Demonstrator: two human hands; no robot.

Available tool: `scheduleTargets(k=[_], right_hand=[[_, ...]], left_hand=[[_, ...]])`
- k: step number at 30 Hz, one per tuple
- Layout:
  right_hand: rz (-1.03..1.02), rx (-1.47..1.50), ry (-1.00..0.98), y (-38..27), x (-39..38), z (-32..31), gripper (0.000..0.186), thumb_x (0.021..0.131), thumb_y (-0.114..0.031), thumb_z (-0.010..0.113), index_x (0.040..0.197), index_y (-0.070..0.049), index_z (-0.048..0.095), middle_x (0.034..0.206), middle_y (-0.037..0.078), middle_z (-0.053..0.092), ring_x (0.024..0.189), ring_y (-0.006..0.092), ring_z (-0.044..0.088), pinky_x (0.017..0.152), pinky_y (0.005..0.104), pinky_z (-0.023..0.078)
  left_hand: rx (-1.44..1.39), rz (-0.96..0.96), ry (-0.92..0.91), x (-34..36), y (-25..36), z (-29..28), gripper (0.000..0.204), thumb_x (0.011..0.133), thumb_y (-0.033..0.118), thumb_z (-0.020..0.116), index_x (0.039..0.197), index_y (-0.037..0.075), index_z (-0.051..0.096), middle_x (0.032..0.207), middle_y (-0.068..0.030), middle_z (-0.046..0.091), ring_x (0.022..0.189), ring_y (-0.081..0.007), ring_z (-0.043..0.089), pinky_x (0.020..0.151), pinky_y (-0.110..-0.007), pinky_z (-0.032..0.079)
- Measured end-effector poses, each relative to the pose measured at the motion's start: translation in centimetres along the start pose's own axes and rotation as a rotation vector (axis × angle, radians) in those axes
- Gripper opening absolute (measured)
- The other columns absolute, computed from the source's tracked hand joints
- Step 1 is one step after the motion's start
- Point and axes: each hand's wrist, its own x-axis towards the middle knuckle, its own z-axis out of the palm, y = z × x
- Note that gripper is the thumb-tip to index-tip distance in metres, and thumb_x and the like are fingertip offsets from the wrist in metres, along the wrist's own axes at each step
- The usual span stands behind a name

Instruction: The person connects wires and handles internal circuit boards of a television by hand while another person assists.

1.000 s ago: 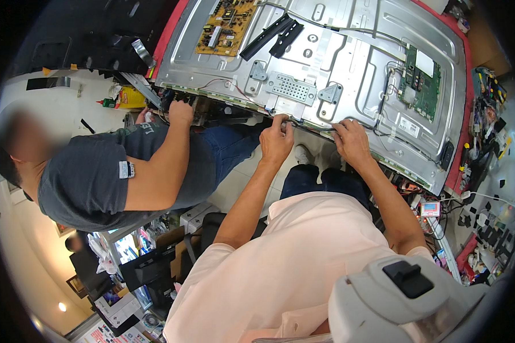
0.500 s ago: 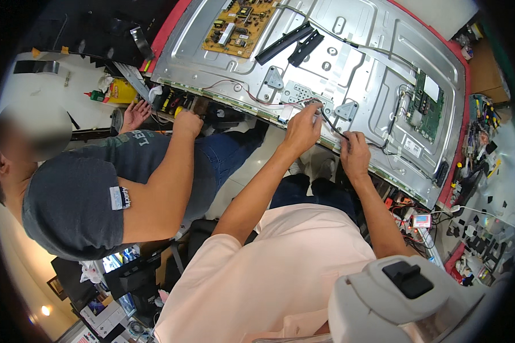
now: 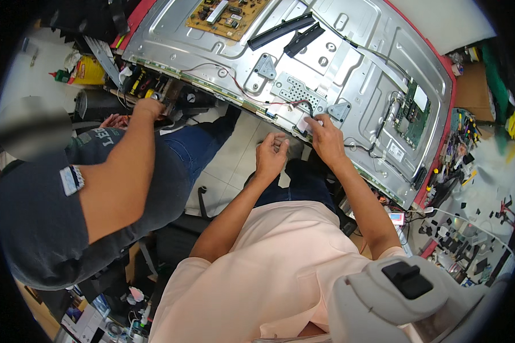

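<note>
The silver metal back of a large flat TV panel (image 3: 183, 43) lies in front of me. My right hand (image 3: 328, 141) is at its near edge, fingertips pinched on a black cable (image 3: 310, 108) beside a perforated metal plate (image 3: 292, 90). The cable's lower part is hidden by the fingers. My left hand (image 3: 272, 155) hovers just off the near edge, its fingers loosely curled and apart, with nothing visible in them. A thin red and black wire (image 3: 237, 86) runs left from the cable along the panel.
Two black brackets (image 3: 280, 31) lie on the panel, between a tan circuit board (image 3: 226, 17) and a green circuit board (image 3: 413, 117). At my left, a co-worker in a dark shirt (image 3: 34, 211) reaches among tools. Cluttered small parts (image 3: 460, 228) cover the right-hand bench.
My left hand has let go of the cable and drawn back off the panel edge. My right hand has moved left along the cable. The view has shifted, and the co-worker's hands have moved.
</note>
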Motion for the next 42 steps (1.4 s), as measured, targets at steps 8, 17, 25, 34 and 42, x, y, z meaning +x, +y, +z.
scheduleTargets(k=[8, 17, 25, 34, 42], right_hand=[[-0.315, -0.024, -0.486, 1.6, 4.4, -2.3, 0.059, 0.074, 0.001, 0.058, 0.130, -0.015, 0.053, 0.113, 0.011, 0.063, 0.076, 0.0324, 0.066, 0.062, 0.0414, 0.053], [-0.550, 0.088, -0.622, 2.8, 7.3, -2.4, 0.047, 0.073, 0.002, 0.059, 0.119, -0.008, 0.058, 0.110, 0.014, 0.058, 0.074, 0.0339, 0.064, 0.065, 0.0429, 0.053], [-0.601, 0.112, -0.665, 3.6, 8.3, -1.9, 0.026, 0.072, 0.002, 0.060, 0.096, -0.005, 0.062, 0.104, 0.014, 0.057, 0.076, 0.0349, 0.063, 0.066, 0.0440, 0.052], [-0.441, 0.380, -0.759, 4.0, 9.4, -2.4, 0.030, 0.073, 0.003, 0.056, 0.102, -0.004, 0.060, 0.096, 0.016, 0.064, 0.093, 0.0347, 0.062, 0.081, 0.0404, 0.050], [-0.443, 0.464, -0.870, 4.8, 10.3, -1.7, 0.022, 0.080, 0.004, 0.051, 0.098, -0.002, 0.062, 0.089, 0.013, 0.064, 0.071, 0.0241, 0.066, 0.066, 0.0354, 0.051]], left_hand=[[0.144, 0.081, 0.107, 0.0, 2.1, 2.9, 0.037, 0.088, 0.003, 0.062, 0.124, 0.002, 0.054, 0.067, -0.0036, 0.057, 0.054, -0.0076, 0.049, 0.051, -0.025, 0.040], [0.196, 0.050, 0.239, -0.4, 3.3, 4.9, 0.042, 0.086, 0.005, 0.062, 0.127, 0.003, 0.053, 0.062, -0.0043, 0.055, 0.053, -0.0094, 0.049, 0.052, -0.028, 0.041], [0.179, 0.074, 0.271, 0.0, 3.0, 5.8, 0.031, 0.091, 0.006, 0.057, 0.121, 0.003, 0.057, 0.064, -0.0024, 0.057, 0.052, -0.0072, 0.047, 0.050, -0.025, 0.038], [-0.295, -0.177, 0.051, 0.6, 4.1, 5.8, 0.022, 0.098, 0.014, 0.046, 0.107, 0.000, 0.060, 0.062, -0.0063, 0.058, 0.040, -0.0115, 0.049, 0.038, -0.025, 0.038], [-1.095, -0.593, -0.077, 0.4, 4.0, 5.9, 0.023, 0.095, 0.025, 0.043, 0.099, 0.007, 0.058, 0.062, -0.0054, 0.057, 0.040, -0.0141, 0.044, 0.038, -0.025, 0.033]])
